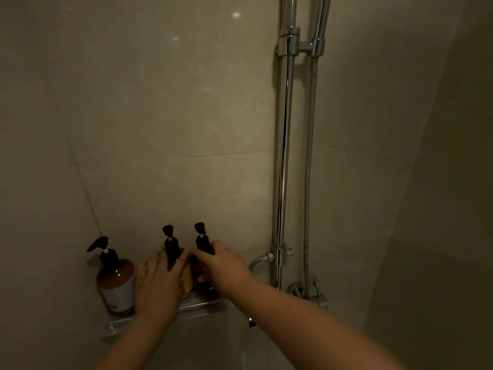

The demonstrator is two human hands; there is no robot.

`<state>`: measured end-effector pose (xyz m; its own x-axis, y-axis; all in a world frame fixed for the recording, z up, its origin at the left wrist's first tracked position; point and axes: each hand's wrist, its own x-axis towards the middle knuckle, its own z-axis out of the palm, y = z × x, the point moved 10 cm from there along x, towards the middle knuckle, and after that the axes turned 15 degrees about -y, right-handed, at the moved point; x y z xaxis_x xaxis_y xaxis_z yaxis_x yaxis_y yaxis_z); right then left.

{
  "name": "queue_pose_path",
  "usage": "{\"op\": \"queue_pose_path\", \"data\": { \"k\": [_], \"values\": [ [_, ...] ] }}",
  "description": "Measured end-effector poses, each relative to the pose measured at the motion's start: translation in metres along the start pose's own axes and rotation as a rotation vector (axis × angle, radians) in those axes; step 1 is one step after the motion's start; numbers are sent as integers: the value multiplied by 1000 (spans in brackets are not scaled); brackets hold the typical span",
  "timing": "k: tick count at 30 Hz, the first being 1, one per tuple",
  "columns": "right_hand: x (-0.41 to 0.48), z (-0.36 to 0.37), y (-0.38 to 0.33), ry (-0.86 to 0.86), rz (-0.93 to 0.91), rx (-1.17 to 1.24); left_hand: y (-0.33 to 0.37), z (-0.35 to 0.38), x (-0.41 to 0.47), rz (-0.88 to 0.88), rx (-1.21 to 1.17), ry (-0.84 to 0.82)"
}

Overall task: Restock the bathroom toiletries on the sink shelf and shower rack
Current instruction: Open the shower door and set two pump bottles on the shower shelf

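Now left hand (pixel 160 281) grips middle bottle (pixel 170 249), right hand (pixel 222 265) grips right bottle (pixel 202 241); nudging leftward could topple 3rd bottle (pixel 116 279) beside left hand.

No writing can be read here; the light is dim. Three pump bottles stand at about 7 o'clock in the view. The left bottle (pixel 115 276) carries a white label (pixel 120 293) with a small dark mark at its 6 o'clock edge, too small to make out. The middle bottle (pixel 170 248) has a yellowish label (pixel 187 281), mostly covered by the left hand (pixel 157 284) gripping it. The right bottle (pixel 202 241), at its 3 o'clock, is largely hidden behind the right hand (pixel 224 265) holding it.
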<state>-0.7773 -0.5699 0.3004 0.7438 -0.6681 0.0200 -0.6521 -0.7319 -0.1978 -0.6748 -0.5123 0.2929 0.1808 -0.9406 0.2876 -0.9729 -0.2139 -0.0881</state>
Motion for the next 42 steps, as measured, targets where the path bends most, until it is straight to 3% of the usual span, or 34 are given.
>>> {"op": "queue_pose_path", "data": {
  "k": [12,18,32,37,40,42],
  "values": [
    [0,-7,-7,-117,38,73,-10,3,2,13,48,48],
    [6,1,-17,-92,30,51,-23,12,0,-18,42,-91],
    [16,7,-37,-90,83,-18,-46,8,-15,-96,71,-196],
    [7,6,-29,-175,70,-39,-51,-15,-43,-67,-106,-48],
    [5,3,-25,-129,6,-87,-80,-25,-65,-238,-296,87],
    [9,8,-22,-130,-24,-52,-98,-18,-69,-353,-337,82]
  ]
}}
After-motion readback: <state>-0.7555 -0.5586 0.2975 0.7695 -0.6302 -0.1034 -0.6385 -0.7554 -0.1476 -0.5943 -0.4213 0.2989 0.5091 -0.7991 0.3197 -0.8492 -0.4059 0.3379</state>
